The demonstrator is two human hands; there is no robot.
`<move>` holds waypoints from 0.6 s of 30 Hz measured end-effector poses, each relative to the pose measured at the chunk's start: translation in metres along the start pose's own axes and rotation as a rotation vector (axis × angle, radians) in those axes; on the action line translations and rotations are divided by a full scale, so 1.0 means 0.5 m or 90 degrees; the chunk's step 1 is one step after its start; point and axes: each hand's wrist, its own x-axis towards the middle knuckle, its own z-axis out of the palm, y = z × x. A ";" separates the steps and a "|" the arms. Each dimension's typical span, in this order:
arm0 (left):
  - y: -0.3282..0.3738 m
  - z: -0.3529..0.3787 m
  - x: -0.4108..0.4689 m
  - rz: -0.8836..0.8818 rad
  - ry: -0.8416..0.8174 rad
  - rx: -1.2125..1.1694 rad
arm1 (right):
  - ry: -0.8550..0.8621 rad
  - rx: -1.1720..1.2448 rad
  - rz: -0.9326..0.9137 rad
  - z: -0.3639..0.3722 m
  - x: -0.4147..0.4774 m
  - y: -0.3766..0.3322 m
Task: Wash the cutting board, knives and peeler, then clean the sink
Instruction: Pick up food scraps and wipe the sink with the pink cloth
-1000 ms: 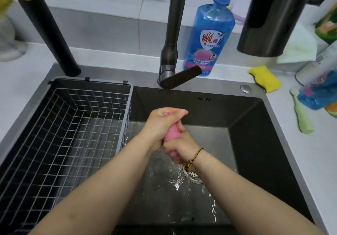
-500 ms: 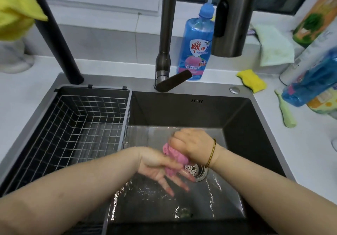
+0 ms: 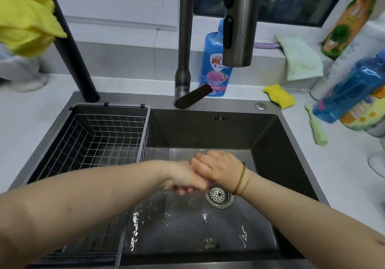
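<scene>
Both my hands meet low in the dark steel sink, just left of the drain strainer. My left hand and my right hand are clasped together round a small pink cloth, of which only a sliver shows between the fingers. The sink floor is wet, with drops and a bit of debris near the front. No cutting board, knife or peeler is in view.
A wire basket fills the sink's left part. The faucet and its spray head hang above. Blue detergent bottle, yellow sponge, green brush, bottles and a yellow cloth surround the sink.
My hands dropped from mid-sink down to the floor beside the drain. The left hand, briefly open under the pink cloth, has closed on it again together with the right.
</scene>
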 end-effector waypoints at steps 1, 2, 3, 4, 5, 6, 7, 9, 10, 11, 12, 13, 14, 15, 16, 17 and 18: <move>0.000 0.010 0.010 -0.001 0.059 0.070 | -0.042 -0.018 0.026 0.008 -0.007 -0.007; -0.002 0.015 0.020 0.004 0.112 0.126 | -0.105 -0.022 0.057 0.017 -0.012 -0.013; -0.005 0.016 0.031 0.000 0.154 0.174 | -0.196 -0.026 0.086 0.033 -0.013 -0.016; -0.007 0.013 0.040 -0.008 0.192 0.232 | -0.287 -0.010 0.126 0.039 -0.002 -0.015; -0.009 0.011 0.048 -0.012 0.222 0.275 | -0.332 -0.011 0.149 0.048 0.004 -0.021; -0.013 0.011 0.057 -0.023 0.241 0.302 | -0.364 -0.006 0.175 0.052 0.008 -0.025; -0.018 0.014 0.064 -0.043 0.254 0.300 | -0.427 0.032 0.210 0.052 0.016 -0.024; -0.031 0.018 0.073 -0.080 0.282 0.279 | -0.559 0.105 0.256 0.065 0.021 -0.027; -0.035 0.020 0.074 -0.091 0.294 0.290 | -0.606 0.144 0.296 0.065 0.024 -0.029; -0.045 0.021 0.080 -0.101 0.298 0.314 | -0.633 0.159 0.314 0.067 0.026 -0.033; -0.054 0.023 0.085 -0.103 0.299 0.339 | -0.640 0.153 0.314 0.066 0.029 -0.036; -0.061 0.023 0.087 -0.102 0.304 0.362 | -0.650 0.154 0.314 0.070 0.033 -0.039; -0.064 0.022 0.086 -0.097 0.311 0.377 | -0.648 0.162 0.317 0.071 0.037 -0.039; -0.066 0.018 0.086 -0.090 0.318 0.389 | -0.650 0.168 0.313 0.073 0.040 -0.038; -0.067 0.013 0.088 -0.083 0.325 0.398 | -0.648 0.166 0.310 0.072 0.043 -0.033; -0.067 0.008 0.088 -0.074 0.333 0.406 | -0.640 0.160 0.318 0.071 0.045 -0.026; -0.063 0.005 0.086 -0.069 0.342 0.409 | -0.629 0.160 0.328 0.070 0.045 -0.021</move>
